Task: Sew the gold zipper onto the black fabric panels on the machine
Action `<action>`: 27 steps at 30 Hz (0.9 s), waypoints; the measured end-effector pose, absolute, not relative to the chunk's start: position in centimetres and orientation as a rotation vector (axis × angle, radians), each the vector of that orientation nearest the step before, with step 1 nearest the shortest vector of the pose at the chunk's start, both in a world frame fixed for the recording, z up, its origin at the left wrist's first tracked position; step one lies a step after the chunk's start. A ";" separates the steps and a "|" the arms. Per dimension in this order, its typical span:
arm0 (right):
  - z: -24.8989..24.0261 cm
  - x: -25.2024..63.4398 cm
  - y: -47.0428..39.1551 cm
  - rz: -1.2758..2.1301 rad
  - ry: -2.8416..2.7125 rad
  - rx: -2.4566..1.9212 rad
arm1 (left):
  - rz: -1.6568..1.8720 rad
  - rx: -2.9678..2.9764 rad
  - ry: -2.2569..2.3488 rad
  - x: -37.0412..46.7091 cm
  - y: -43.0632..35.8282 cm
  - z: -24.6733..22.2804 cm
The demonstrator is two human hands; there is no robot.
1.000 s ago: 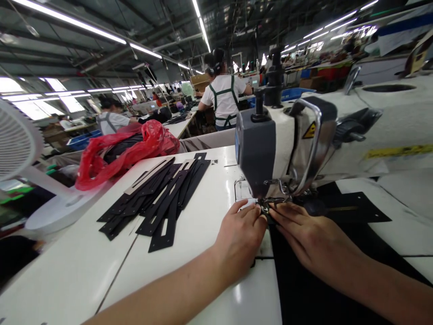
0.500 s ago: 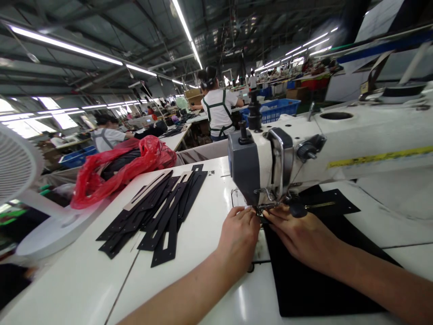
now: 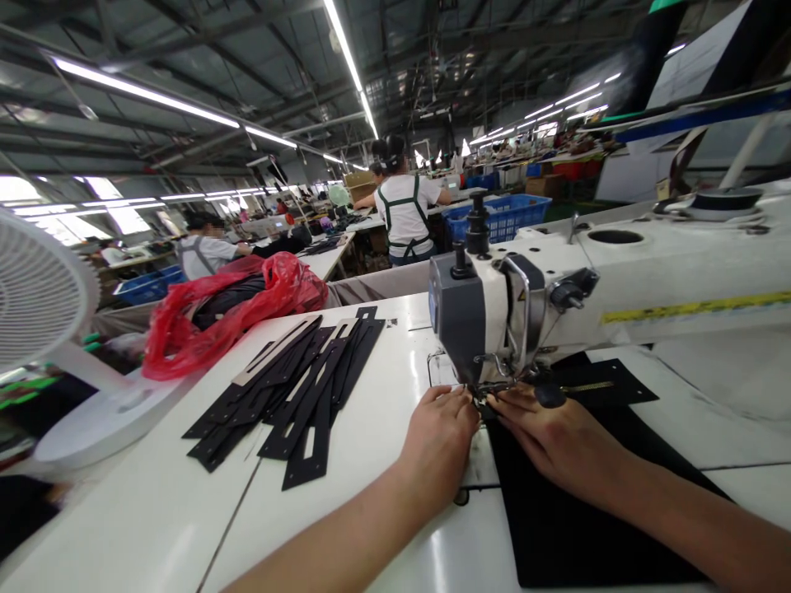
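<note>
Clear passage noted over the bare tabletop (image 3: 383,445) between the strips (image 3: 297,387) and the left hand (image 3: 438,441). Forward of both hands, the sewing machine (image 3: 473,313) obstructs. Bag (image 3: 235,305) and fan (image 3: 46,305) block the far left.

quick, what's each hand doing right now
Left hand: fingers bent at the needle area, grip hidden.
Right hand: on the black fabric by the needle area; whether it pinches it can't be told.

Sewing workshop on my view: industrial sewing machine (image 3: 488,313), cut black strips (image 3: 309,387), rows of worktables, strip lights (image 3: 148,92) under metal roof (image 3: 259,49).
</note>
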State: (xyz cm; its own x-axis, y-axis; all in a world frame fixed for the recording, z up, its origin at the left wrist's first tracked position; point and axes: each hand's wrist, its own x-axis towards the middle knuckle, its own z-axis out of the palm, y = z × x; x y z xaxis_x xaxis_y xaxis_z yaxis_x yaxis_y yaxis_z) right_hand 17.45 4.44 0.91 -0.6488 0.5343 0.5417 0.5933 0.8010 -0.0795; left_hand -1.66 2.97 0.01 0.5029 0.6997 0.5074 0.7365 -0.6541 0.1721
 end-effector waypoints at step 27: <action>1.2 21.2 0.2 -0.703 -2.330 -0.967 | -0.729 -2.627 -1.278 -2.5 1.3 1.5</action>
State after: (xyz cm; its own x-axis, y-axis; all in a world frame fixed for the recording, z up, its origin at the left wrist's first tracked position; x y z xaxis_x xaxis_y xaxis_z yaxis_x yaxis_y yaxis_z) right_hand 21.22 0.23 1.22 -0.6119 0.4789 0.6295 0.7471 0.6112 0.2612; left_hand -2.48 1.26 1.50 0.5242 0.7061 0.4760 0.7691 -0.6326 0.0914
